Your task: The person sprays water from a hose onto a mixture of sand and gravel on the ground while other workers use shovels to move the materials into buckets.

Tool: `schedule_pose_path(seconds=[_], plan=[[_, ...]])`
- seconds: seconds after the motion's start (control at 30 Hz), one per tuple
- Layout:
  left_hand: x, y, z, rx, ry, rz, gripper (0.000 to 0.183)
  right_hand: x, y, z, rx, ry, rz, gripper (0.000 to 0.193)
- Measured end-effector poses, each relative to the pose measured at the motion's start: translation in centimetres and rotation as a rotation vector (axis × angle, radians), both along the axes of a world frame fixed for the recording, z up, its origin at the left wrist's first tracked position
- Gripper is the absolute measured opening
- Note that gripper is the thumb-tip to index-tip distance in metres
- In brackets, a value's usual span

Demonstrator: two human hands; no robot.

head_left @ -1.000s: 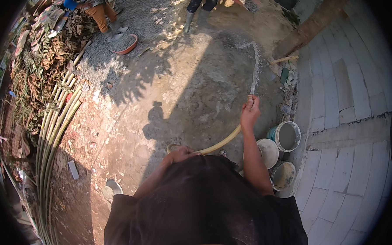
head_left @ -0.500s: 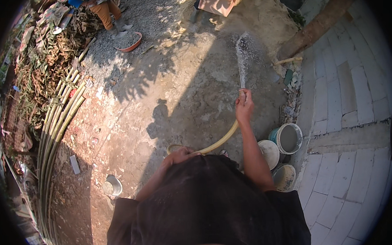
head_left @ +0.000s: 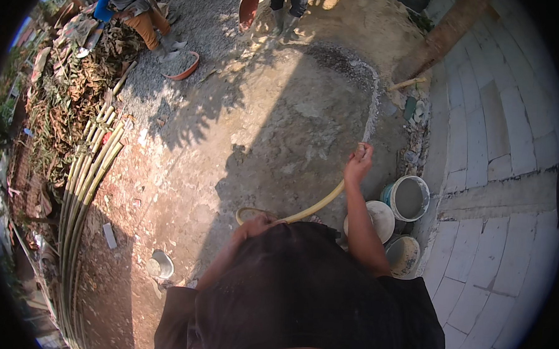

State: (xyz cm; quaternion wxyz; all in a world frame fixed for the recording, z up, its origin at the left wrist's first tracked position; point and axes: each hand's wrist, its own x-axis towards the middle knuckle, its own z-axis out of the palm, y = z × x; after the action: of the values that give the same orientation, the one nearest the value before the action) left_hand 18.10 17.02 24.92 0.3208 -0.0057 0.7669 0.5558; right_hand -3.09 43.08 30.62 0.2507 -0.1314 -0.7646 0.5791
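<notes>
The right hand [head_left: 359, 160] grips the yellow rubber hose [head_left: 319, 204]; its water jet [head_left: 373, 110] now arcs farther across the dirt ground [head_left: 263, 130], left hand [head_left: 252, 226] holding the hose lower.

We hold our right hand [head_left: 358, 163] out ahead, arm nearly straight, fingers closed in a grip. Our left hand [head_left: 252, 226] sits low near the body, fingers curled shut.

Buckets: three pale buckets [head_left: 408, 197] are sitting just right of the hose-holding fingers, beside the paved blocks [head_left: 493, 140].
Bamboo poles: a bundle [head_left: 82, 184] is lying far left of them.
Red pan: a shallow pan [head_left: 183, 66] is resting on gravel, up-left.
Bystanders: two people are standing well beyond.
</notes>
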Motion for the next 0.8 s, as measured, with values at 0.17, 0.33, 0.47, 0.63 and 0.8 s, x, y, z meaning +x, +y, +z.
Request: schedule_pose_path(seconds=[0.17, 0.33, 0.47, 0.63, 0.8], plan=[[-0.7, 2.5, 2.1, -0.036, -0.039, 0.014, 0.052, -0.5, 1.4, 2.2, 0.116, -0.012, 0.024, 0.018], [-1.2, 5.2, 3.9, 0.026, -0.072, 0.076, 0.053, -2.2, 1.8, 3.7, 0.158, -0.045, 0.115, 0.017], [-1.4, 6.7, 4.5, -0.002, -0.056, 0.087, 0.053, -3.4, 2.0, 3.5, 0.221, -0.088, 0.211, 0.017], [-1.3, 7.8, 5.4, -0.040, 0.011, 0.090, 0.053, -3.6, 2.1, 3.5, 0.244, -0.063, 0.354, 0.018], [0.1, 8.9, -1.0, -0.149, 0.047, 0.134, 0.054, -3.1, 3.1, 4.1, 0.079, 0.043, 0.279, 0.020]])
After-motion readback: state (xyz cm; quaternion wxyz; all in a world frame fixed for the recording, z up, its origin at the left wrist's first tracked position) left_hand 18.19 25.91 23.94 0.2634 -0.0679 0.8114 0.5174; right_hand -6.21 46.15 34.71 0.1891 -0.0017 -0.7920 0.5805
